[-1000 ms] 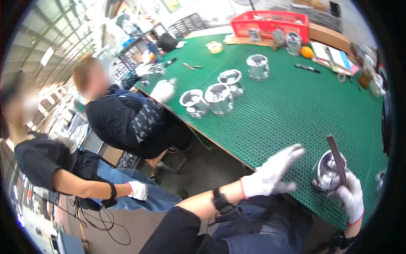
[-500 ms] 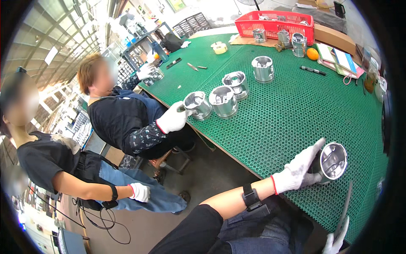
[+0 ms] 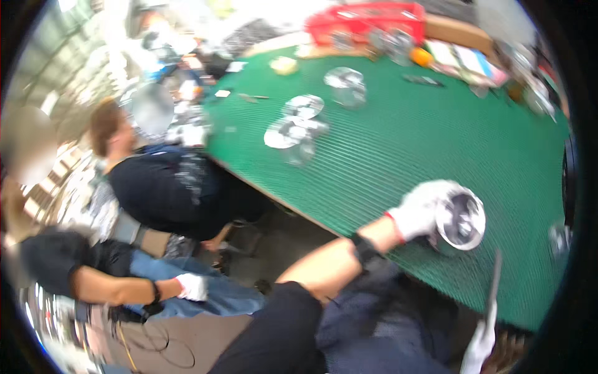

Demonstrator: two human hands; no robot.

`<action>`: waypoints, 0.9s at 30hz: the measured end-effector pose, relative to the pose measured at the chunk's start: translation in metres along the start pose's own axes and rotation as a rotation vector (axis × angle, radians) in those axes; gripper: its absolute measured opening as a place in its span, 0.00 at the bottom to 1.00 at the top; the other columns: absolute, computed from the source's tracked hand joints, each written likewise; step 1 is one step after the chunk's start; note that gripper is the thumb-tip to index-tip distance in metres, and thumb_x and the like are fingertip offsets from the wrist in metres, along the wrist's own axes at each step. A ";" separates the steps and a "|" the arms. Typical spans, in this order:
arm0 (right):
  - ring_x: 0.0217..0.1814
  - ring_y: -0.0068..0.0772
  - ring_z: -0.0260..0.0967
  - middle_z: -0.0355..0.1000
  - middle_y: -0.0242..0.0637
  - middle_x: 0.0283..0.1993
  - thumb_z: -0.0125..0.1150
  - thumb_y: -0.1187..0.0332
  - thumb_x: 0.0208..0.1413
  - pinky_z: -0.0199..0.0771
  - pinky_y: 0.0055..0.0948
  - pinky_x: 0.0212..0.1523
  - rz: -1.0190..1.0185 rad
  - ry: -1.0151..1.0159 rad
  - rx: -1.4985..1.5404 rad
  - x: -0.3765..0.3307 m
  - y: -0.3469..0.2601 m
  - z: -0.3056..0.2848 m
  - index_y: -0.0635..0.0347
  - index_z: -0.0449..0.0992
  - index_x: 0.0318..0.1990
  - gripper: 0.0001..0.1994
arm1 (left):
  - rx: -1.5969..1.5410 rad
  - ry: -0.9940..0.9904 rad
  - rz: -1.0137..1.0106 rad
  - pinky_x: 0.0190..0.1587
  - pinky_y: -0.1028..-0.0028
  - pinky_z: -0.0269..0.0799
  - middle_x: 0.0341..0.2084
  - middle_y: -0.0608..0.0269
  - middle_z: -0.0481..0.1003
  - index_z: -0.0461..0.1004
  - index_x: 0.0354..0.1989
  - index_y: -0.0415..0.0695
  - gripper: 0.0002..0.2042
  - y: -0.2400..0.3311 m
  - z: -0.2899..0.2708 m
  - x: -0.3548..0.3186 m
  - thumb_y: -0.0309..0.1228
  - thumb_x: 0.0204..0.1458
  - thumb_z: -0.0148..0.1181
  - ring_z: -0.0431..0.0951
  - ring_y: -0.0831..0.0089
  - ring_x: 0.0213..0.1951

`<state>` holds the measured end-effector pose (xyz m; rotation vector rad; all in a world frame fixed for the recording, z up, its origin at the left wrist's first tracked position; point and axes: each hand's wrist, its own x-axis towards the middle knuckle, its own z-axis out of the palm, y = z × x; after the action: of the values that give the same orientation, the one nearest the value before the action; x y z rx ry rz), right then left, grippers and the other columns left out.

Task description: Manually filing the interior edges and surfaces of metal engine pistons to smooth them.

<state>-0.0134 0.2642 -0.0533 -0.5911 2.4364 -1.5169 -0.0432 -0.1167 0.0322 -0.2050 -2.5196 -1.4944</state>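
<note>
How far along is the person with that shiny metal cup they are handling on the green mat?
Done, judging by how things lie: several similar metal cups stand farther up the green mat, apart from the hands. In hand: the gloved left hand grips one metal cup tilted on its side, while the right hand holds a thin flat tool away from it. Left: more cups sit in the red crate, though the picture is blurred.

Head-worn fisheye, downward over green table [image 3: 436, 143]
</note>
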 end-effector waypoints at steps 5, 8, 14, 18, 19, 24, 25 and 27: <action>0.43 0.51 0.77 0.75 0.53 0.49 0.58 0.61 0.58 0.77 0.36 0.44 -0.173 -0.019 -0.352 -0.031 -0.012 -0.015 0.65 0.73 0.55 0.21 | -0.324 -0.166 -0.127 0.55 0.67 0.72 0.45 0.56 0.78 0.73 0.52 0.36 0.26 -0.014 0.003 -0.038 0.42 0.48 0.61 0.78 0.67 0.47; 0.18 0.42 0.68 0.70 0.38 0.21 0.63 0.59 0.53 0.67 0.35 0.20 -0.350 -0.283 -0.308 -0.030 -0.026 -0.019 0.57 0.73 0.57 0.24 | -0.503 -0.093 -0.306 0.53 0.70 0.73 0.45 0.54 0.78 0.72 0.53 0.36 0.29 -0.022 0.008 -0.046 0.42 0.44 0.65 0.78 0.67 0.47; 0.12 0.31 0.58 0.59 0.31 0.15 0.60 0.57 0.55 0.59 0.31 0.14 -0.531 -0.384 -0.526 0.068 -0.091 0.035 0.40 0.68 0.63 0.26 | -0.273 -0.143 -0.242 0.52 0.70 0.74 0.44 0.58 0.77 0.72 0.52 0.37 0.28 -0.015 0.011 -0.033 0.43 0.44 0.67 0.78 0.70 0.45; 0.12 0.27 0.59 0.60 0.29 0.16 0.62 0.57 0.53 0.57 0.28 0.13 -0.527 -0.412 -0.348 0.072 -0.108 0.038 0.39 0.70 0.62 0.26 | -0.251 -0.289 -0.194 0.48 0.72 0.75 0.42 0.57 0.78 0.75 0.48 0.37 0.23 -0.012 0.002 -0.029 0.39 0.46 0.65 0.79 0.71 0.44; 0.12 0.27 0.59 0.60 0.28 0.15 0.63 0.57 0.52 0.57 0.28 0.13 -0.504 -0.461 -0.417 0.064 -0.108 0.023 0.40 0.71 0.62 0.27 | -0.099 -0.296 -0.112 0.47 0.73 0.75 0.40 0.57 0.78 0.76 0.46 0.37 0.20 -0.012 0.001 -0.030 0.38 0.47 0.64 0.79 0.71 0.42; 0.08 0.29 0.58 0.59 0.28 0.11 0.61 0.56 0.53 0.56 0.29 0.10 -0.583 -0.400 -0.519 0.078 -0.096 0.017 0.36 0.69 0.62 0.26 | -0.310 -0.347 -0.245 0.48 0.71 0.75 0.41 0.56 0.78 0.75 0.47 0.34 0.25 -0.013 0.000 -0.024 0.45 0.51 0.59 0.79 0.69 0.43; 0.09 0.30 0.59 0.61 0.29 0.11 0.61 0.56 0.54 0.57 0.29 0.11 -0.601 -0.352 -0.458 0.089 -0.093 0.027 0.36 0.67 0.64 0.27 | -0.240 -0.367 -0.160 0.50 0.69 0.75 0.42 0.55 0.78 0.74 0.48 0.33 0.29 -0.012 0.001 -0.021 0.51 0.52 0.56 0.79 0.68 0.44; 0.09 0.31 0.60 0.62 0.29 0.12 0.60 0.55 0.55 0.58 0.30 0.11 -0.627 -0.310 -0.391 0.096 -0.091 0.031 0.36 0.66 0.65 0.28 | -0.232 -0.380 -0.221 0.50 0.69 0.75 0.43 0.54 0.78 0.74 0.48 0.34 0.31 -0.009 0.002 -0.019 0.54 0.51 0.56 0.79 0.68 0.44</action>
<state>-0.0668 0.1611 0.0173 -1.6528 2.4169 -0.9839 -0.0269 -0.1196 0.0192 -0.2769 -2.7209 -2.0054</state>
